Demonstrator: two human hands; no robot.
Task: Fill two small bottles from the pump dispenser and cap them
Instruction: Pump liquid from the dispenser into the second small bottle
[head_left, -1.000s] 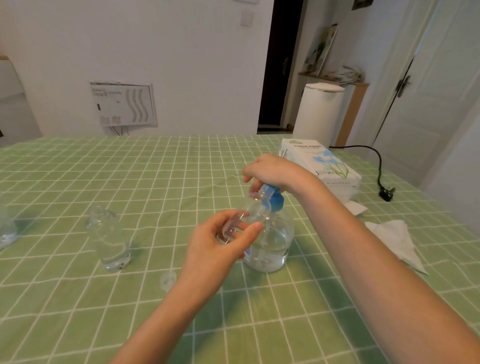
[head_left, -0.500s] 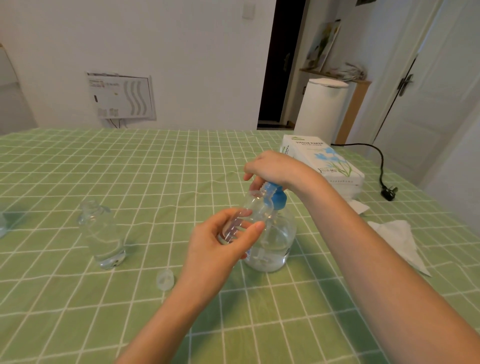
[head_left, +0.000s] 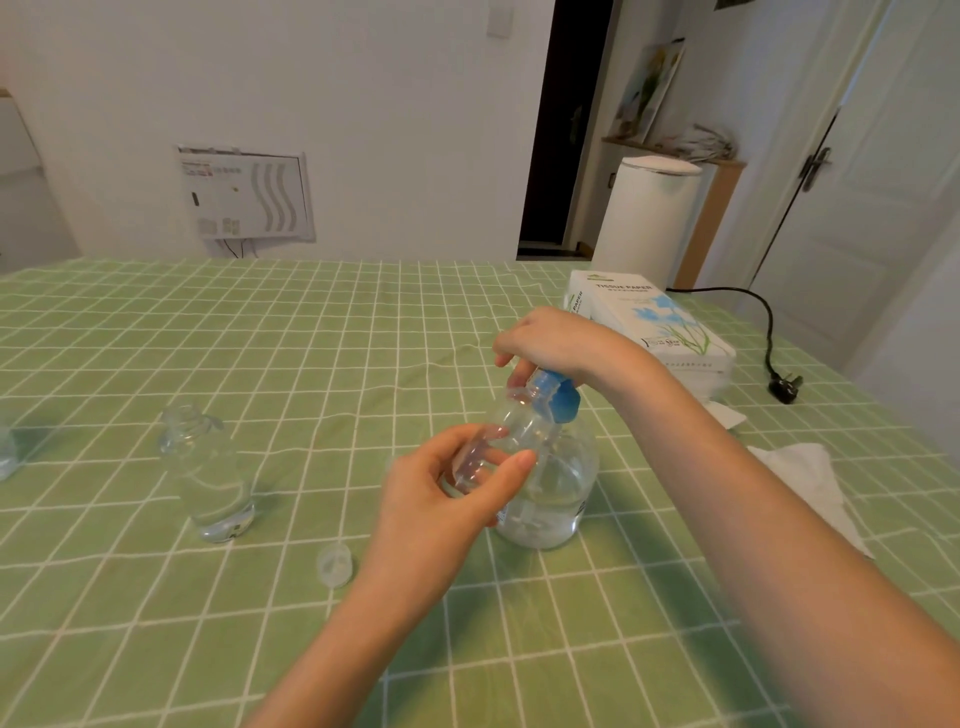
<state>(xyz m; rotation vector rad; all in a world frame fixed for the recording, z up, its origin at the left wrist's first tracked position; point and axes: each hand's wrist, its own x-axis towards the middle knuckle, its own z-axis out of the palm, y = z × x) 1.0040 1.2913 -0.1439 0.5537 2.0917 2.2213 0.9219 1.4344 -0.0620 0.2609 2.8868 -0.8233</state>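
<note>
A clear pump dispenser (head_left: 563, 488) with a blue pump head (head_left: 558, 397) stands on the green checked tablecloth (head_left: 311, 364). My right hand (head_left: 556, 343) rests on top of the pump head, fingers curled over it. My left hand (head_left: 441, 499) grips a small clear bottle (head_left: 511, 426), tilted with its mouth up under the blue spout. A second small clear bottle (head_left: 208, 470) stands uncapped to the left. A small clear cap (head_left: 335, 564) lies on the cloth in front of it, near my left wrist.
A white tissue paper pack (head_left: 654, 322) lies behind my right hand. A crumpled tissue (head_left: 810, 483) sits at the right, a black cable with plug (head_left: 782, 387) beyond it. Part of another clear container (head_left: 6, 452) shows at the left edge.
Both hands keep their hold at the dispenser. The view has shifted slightly, so the objects on the left sit further right in the frame.
</note>
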